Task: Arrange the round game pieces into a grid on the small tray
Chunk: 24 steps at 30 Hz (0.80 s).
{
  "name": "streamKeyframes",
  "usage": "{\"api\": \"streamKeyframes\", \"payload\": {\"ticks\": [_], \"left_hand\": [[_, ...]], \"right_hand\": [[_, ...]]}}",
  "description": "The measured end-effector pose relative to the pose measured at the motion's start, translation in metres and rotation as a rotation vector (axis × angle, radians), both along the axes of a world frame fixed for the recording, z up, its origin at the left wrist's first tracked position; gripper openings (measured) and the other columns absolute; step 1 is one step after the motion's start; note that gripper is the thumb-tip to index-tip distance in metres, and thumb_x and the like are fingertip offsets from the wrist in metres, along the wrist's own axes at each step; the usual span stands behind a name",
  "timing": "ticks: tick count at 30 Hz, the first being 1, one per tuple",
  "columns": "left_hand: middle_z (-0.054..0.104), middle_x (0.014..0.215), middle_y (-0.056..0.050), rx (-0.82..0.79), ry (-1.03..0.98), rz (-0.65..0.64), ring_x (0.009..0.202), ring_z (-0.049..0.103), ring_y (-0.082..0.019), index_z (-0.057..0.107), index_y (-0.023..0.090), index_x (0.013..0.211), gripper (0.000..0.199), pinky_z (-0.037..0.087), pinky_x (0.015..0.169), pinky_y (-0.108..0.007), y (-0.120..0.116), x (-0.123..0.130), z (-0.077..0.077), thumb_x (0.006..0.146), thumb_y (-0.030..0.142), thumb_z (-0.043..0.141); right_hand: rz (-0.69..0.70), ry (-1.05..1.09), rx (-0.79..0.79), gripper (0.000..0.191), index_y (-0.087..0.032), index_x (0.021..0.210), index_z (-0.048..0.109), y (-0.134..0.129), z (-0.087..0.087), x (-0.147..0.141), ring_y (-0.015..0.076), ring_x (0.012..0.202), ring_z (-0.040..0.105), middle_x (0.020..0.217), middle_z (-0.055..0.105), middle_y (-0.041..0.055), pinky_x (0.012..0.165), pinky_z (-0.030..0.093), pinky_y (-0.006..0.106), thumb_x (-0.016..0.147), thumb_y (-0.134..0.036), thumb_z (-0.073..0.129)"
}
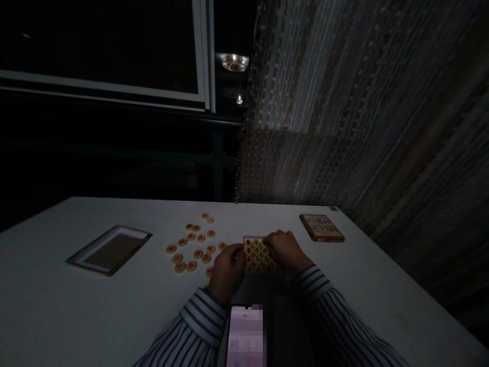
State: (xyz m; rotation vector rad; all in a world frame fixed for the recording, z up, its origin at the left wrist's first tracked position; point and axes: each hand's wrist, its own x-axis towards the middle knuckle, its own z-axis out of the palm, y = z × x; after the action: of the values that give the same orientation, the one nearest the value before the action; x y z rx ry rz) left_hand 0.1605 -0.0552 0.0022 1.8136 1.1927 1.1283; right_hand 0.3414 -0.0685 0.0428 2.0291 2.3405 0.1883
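A small tray holds rows of round Chinese chess pieces with dark characters, packed closely together. My left hand is closed at the tray's left edge, thumb and fingers curled against it. Over the tray's upper right corner, the fingers of my right hand are bent down and together; whatever lies under their tips is hidden. Left of the tray, several loose chess pieces with mostly red characters lie scattered on the white table.
An open shallow box lies on the left of the table. A flat printed box rests at the right. In front of me is a lit phone. A string curtain hangs behind the table, beside a dark window.
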Motion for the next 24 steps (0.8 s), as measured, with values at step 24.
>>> {"api": "streamKeyframes", "payload": {"ticks": [24], "left_hand": [[0.066,0.095,-0.008,0.011,0.094,-0.008,0.087,0.061,-0.018,0.061,0.014,0.097,0.028,0.047,0.078,-0.03,0.0017,-0.0006,-0.0006,0.078,0.025,0.045]], "right_hand": [[0.017,0.006,0.025,0.025,-0.022,0.091,0.061,-0.0044,0.0046,-0.0013,0.0214,0.09,0.052,0.092,0.063,0.0071,0.071,0.029,0.032,0.086,-0.024,0.037]]}}
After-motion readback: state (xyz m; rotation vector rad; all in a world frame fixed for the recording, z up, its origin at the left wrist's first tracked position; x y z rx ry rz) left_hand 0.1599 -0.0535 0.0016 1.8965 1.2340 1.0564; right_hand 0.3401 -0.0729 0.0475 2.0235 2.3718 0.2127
